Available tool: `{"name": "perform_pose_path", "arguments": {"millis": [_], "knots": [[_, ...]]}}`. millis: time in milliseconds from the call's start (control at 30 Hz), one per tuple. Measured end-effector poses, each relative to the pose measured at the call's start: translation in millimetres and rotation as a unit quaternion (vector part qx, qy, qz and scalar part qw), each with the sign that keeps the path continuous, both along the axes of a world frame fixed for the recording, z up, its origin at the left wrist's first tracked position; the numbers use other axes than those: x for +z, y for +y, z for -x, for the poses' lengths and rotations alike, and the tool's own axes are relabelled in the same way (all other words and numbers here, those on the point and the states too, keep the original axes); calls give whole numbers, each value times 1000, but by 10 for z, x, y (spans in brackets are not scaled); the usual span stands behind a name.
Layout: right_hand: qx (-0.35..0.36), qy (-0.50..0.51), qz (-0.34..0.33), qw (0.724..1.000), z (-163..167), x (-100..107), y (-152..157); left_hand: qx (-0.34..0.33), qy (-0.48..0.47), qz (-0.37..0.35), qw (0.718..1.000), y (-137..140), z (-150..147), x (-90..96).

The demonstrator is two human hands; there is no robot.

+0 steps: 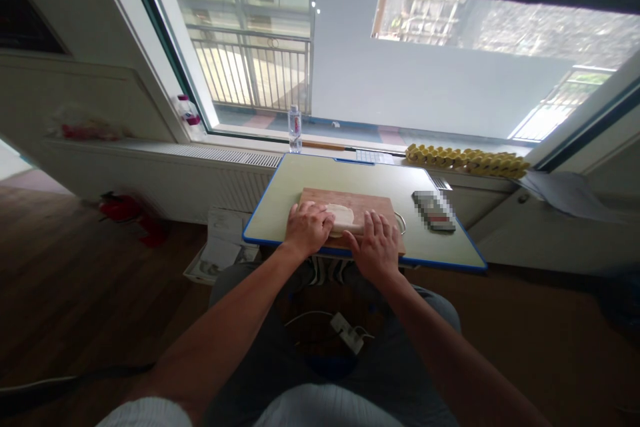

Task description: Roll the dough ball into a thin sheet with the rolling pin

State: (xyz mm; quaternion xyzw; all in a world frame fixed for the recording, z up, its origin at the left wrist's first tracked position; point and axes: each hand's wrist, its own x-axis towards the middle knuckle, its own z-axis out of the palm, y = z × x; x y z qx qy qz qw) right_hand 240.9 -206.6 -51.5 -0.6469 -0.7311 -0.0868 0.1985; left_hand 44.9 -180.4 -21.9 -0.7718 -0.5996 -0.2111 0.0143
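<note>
A wooden cutting board (350, 196) with a metal ring handle lies on the small table. On it is a flat, pale piece of dough (341, 212). A light wooden rolling pin (347, 228) crosses the near side of the dough. My left hand (307, 225) is closed over the pin's left end, and my right hand (375, 240) bends over its right end. Both ends of the pin are hidden under my hands.
The yellow-topped table (273, 203) has a blue edge. A blurred-out flat item (434, 211) lies at its right. Behind stand a water bottle (295, 128) and yellow egg trays (465, 160). A power strip (347, 333) is on the floor between my legs.
</note>
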Motion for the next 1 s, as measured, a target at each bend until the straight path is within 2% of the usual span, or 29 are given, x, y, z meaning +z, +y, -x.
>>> {"name": "perform_pose_path", "arguments": {"millis": [267,533,800,1000], "knots": [[0,-4,18,1000,12,65,52,10,-4,-4,1000,46,-13,27],[2,-12,43,999,5,139,219,30,-2,6,1000,208,-33,6],[10,-45,89,995,68,451,427,45,2,65,997,590,-23,33],[27,-66,103,992,27,442,750,46,0,115,992,911,-1,100]]}}
